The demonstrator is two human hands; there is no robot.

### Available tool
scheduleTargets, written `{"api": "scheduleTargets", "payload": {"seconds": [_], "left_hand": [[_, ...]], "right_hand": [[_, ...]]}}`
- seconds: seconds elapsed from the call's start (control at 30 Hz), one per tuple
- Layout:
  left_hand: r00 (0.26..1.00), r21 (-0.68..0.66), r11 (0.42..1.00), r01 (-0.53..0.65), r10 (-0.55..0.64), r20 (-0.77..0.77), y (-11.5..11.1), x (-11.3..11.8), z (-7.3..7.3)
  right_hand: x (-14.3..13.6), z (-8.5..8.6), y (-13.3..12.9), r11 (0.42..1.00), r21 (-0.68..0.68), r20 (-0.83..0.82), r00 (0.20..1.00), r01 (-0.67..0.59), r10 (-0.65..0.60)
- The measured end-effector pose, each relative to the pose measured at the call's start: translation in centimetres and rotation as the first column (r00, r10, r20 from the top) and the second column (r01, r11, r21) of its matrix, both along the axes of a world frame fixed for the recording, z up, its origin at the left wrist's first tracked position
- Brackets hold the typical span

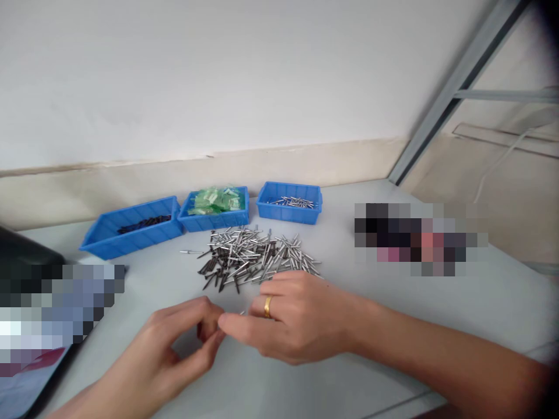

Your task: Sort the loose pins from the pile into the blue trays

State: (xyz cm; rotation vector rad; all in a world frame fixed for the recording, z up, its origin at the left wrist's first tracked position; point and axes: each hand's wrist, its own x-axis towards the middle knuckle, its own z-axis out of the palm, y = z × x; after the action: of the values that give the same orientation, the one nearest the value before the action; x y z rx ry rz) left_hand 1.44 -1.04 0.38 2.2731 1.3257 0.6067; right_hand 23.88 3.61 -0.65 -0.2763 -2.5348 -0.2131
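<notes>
My left hand [179,340] and my right hand [301,323] meet at the fingertips just in front of a mixed pile. Both are closed in a pinch. A thin silver tip, like the end of a rivet [241,313], pokes out beside my right index finger; the rest is covered by the fingers. What my left fingers pinch is hidden. The pile holds many silver rivets [299,256] and dark screws [222,269], lying jumbled on the grey tabletop [349,361]. My right knuckles overlap the near right edge of the pile.
Behind the pile stand three blue bins: a left bin [144,237] with dark screws, a middle bin [216,222] with pale green plastic pieces, and a right bin [288,214] with rivets. Blurred objects lie at far left and right. A wall [262,87] rises behind.
</notes>
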Motion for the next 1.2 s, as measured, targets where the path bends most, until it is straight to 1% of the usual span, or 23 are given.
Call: {"api": "scheduleTargets", "payload": {"seconds": [0.1, 0.17, 0.43, 0.6, 0.73, 0.93, 1.13, 1.2], "left_hand": [[0.997, -0.007, 0.998, 0.068, -0.068, -0.045, 0.08, -0.09, -0.05], [0.995, -0.023, 0.996, 0.084, -0.086, -0.053, 0.13, -0.15, -0.04], [0.995, -0.002, 0.997, 0.083, -0.083, -0.046, 0.20, -0.11, -0.11], [0.994, -0.029, 0.994, 0.101, -0.102, -0.034, 0.04, -0.04, 0.11], [0.996, -0.041, 0.995, 0.088, -0.089, -0.026, 0.01, 0.00, 0.17], [0.994, -0.016, 0.995, 0.094, -0.094, -0.054, 0.18, -0.28, 0.09], [1.000, 0.011, 1.000, -0.002, 0.003, -0.030, -0.08, -0.03, -0.07], [1.000, 0.007, 1.000, -0.007, 0.007, -0.022, -0.18, 0.05, -0.18]], "right_hand": [[0.04, -0.05, 0.07, 1.000, 0.028, 0.009, 1.000, 0.002, -0.002], [0.05, -0.08, 0.11, 0.999, 0.041, 0.005, 1.000, -0.004, 0.004], [0.02, -0.11, 0.09, 1.000, 0.025, 0.025, 1.000, 0.013, -0.013], [-0.05, -0.17, 0.18, 0.999, 0.007, 0.062, 0.998, 0.031, -0.031], [-0.06, -0.05, 0.15, 1.000, 0.015, 0.087, 0.996, 0.028, -0.029], [-0.01, 0.00, 0.20, 0.999, 0.020, 0.068, 0.997, 0.046, -0.047], [0.21, -0.21, 0.45, 0.999, 0.028, 0.074, 0.996, 0.042, -0.044], [0.31, -0.24, 0.48, 0.999, 0.025, 0.093, 0.994, 0.048, -0.050]]}}
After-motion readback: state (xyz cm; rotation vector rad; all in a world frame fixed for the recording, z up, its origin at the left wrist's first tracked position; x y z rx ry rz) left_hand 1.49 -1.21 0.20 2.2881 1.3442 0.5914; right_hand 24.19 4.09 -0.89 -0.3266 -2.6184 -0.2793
